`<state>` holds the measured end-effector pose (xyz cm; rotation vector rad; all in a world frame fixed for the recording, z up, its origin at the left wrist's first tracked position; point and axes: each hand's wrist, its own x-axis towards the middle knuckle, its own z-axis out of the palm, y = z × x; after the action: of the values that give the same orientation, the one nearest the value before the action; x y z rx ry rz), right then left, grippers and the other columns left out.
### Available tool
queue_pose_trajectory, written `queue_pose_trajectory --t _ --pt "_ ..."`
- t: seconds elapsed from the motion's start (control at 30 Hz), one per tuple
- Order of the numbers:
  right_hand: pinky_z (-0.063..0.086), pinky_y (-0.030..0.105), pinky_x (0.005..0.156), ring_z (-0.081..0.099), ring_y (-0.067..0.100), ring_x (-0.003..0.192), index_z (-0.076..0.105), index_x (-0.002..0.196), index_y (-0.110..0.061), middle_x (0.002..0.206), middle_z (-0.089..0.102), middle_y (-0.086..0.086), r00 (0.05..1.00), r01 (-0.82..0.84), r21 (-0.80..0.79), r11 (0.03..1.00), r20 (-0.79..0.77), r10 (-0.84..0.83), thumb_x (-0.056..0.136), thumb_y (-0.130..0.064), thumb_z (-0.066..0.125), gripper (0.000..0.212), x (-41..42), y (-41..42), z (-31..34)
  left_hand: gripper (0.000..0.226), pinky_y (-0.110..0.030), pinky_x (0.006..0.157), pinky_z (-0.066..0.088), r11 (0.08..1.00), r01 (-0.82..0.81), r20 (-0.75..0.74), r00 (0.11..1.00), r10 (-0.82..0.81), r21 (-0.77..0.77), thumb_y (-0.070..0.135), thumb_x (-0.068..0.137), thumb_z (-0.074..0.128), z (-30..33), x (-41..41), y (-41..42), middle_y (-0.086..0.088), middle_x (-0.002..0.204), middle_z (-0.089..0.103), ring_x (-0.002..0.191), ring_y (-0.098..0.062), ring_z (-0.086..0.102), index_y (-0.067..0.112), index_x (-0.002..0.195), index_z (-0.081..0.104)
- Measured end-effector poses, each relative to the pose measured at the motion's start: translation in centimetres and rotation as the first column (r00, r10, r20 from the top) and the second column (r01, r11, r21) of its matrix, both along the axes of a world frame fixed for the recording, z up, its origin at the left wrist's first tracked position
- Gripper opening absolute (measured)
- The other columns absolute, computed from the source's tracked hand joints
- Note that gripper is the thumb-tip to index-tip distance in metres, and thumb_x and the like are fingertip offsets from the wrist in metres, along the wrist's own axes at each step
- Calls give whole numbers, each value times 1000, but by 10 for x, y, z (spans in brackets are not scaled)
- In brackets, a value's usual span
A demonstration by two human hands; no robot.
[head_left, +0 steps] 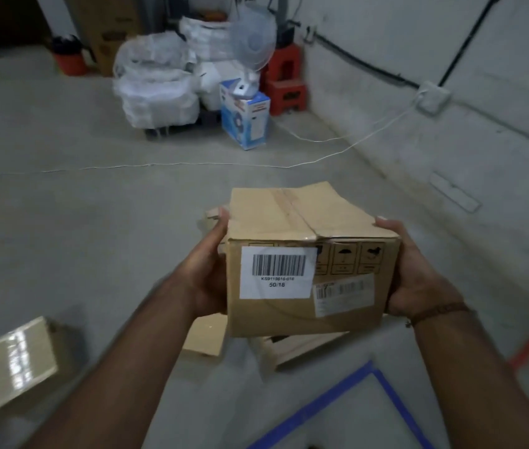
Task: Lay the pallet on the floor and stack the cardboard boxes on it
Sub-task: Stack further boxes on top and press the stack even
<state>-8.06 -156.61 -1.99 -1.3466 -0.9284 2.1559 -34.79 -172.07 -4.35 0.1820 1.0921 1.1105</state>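
Above the concrete floor [94,222], both hands, left [206,270] and right [415,273], grip a cardboard box [305,273].

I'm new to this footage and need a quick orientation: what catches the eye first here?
The cardboard box at centre, gripped on either side by the left hand and right hand, its white barcode label facing the camera. Behind it, a fan stands on a blue box by the far wall.
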Motion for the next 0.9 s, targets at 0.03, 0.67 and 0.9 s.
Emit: queue_pose_trajectory --t 0.03,0.67,0.9 --pt "59 48 90 76 36 98 78 127 -16 114 79 16 1000 -6 24 1000 10 6 78 -67 74 70 18 14 3 103 -62 121 33 1000 -8 1 1000 8 8 100 71 45 -1 17 14 -17 140 68 130 -43 63 23 132 74" --pt "42 71 112 45 48 146 18 167 -43 171 33 16 979 24 102 994 197 -44 29 -116 47 159 86 130 -58 54 -46 85 52 910 -406 -255 892 374 -86 63 78 70 -25 141 201 -10 115 71 108 -31 63 29 120 70" --pt "45 73 109 50 45 141 21 166 -40 159 50 16 984 68 -11 998 166 -65 39 -96 80 151 28 186 -88 93 -42 67 55 931 -337 -223 927 302 -141 59 61 81 -72 96 272 -6 124 67 108 -31 63 30 144 52"
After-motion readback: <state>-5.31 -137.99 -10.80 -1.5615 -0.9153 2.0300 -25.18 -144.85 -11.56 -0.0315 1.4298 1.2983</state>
